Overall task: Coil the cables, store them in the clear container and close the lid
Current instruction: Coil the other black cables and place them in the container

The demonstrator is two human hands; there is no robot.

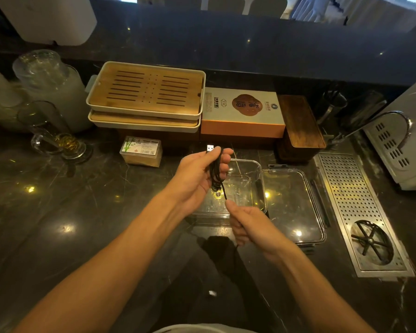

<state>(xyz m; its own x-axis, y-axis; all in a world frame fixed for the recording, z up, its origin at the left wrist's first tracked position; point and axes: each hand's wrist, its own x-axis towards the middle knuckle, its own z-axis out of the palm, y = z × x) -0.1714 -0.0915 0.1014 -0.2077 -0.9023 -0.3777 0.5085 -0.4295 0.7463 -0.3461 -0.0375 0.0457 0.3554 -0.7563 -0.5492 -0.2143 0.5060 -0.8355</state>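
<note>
The left hand (197,175) holds a bundle of black cable (217,173), fingers curled round it, above the open clear container (255,186). Below it, the right hand (247,224) seems to pinch the cable's loose end. The lid (295,207) lies on the counter (82,212), just right of both hands.

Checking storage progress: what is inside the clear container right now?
No cable shows inside the clear container; only glare shows through its floor. The hands, left and right, cover its near-left part while holding the black cable above it.
</note>
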